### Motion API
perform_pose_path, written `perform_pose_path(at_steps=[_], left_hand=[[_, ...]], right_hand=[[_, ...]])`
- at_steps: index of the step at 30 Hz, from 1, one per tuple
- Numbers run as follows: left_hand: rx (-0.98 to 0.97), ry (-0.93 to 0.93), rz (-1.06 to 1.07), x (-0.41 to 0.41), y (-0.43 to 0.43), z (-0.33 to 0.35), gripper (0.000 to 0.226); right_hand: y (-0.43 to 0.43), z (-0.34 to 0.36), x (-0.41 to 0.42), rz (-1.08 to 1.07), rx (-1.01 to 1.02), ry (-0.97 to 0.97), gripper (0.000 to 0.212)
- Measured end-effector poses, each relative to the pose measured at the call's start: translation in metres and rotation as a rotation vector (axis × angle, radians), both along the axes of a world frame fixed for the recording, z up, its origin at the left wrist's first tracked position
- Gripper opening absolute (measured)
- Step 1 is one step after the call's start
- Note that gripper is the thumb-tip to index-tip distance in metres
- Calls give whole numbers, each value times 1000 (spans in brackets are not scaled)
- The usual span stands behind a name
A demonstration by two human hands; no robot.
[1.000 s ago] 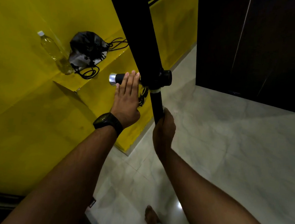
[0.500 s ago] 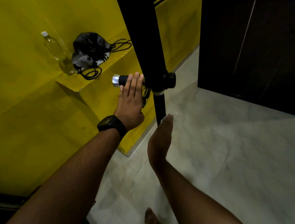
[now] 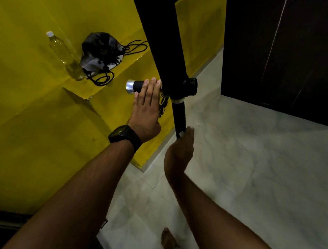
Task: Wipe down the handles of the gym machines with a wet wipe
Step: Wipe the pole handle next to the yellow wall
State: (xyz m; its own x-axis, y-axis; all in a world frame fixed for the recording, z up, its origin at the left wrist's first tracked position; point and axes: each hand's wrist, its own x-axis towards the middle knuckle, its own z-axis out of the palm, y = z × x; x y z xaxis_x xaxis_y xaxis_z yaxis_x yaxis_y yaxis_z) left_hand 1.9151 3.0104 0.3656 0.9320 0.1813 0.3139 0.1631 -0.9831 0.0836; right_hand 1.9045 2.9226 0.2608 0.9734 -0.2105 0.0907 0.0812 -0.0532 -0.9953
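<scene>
Pointing left, the side handle [image 3: 136, 86] lay under your flat left hand [image 3: 145, 110]; your flat right hand [image 3: 179, 152] touched the downward handle [image 3: 178, 113].

Yellow ledge [image 3: 124, 66]: bottle [image 3: 64, 55] upright, black bag [image 3: 100, 52] just beside. Pale tiled floor [image 3: 236, 163]: bare foot [image 3: 168, 241].

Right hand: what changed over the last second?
The right hand let go of the downward black bar handle, dropped just below it, and now its straight fingers touch the handle's lower end. The left hand stayed flat against the silver-capped black side handle; plastic bottle and black bag unmoved.
</scene>
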Motion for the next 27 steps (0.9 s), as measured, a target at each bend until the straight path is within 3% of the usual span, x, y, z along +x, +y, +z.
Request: perform_pose_path(at_steps=[2, 5, 8, 11, 15, 20, 23, 27], left_hand=[[-3, -2, 8, 0, -1, 0, 110], [1, -11, 4, 1, -1, -1, 110], [-3, -8, 3, 1, -1, -1, 110], [5, -9, 5, 2, -1, -2, 110], [14, -36, -7, 2, 2, -5, 111], [15, -32, -4, 2, 1, -4, 111], [28, -19, 0, 1, 1, -4, 111], [32, 4, 7, 0, 0, -1, 111]], right_hand=[[1, 6, 17, -53, -39, 12, 34], [-17, 9, 36, 132, 62, 144, 37], [-29, 7, 65, 362, 190, 227, 26], [-22, 14, 83, 434, 239, 297, 25], [-28, 4, 51, 367, 242, 168, 25], [-22, -10, 39, 234, -19, -51, 36], [-20, -21, 12, 172, -65, -163, 38], [-10, 1, 9, 208, -94, -169, 51]])
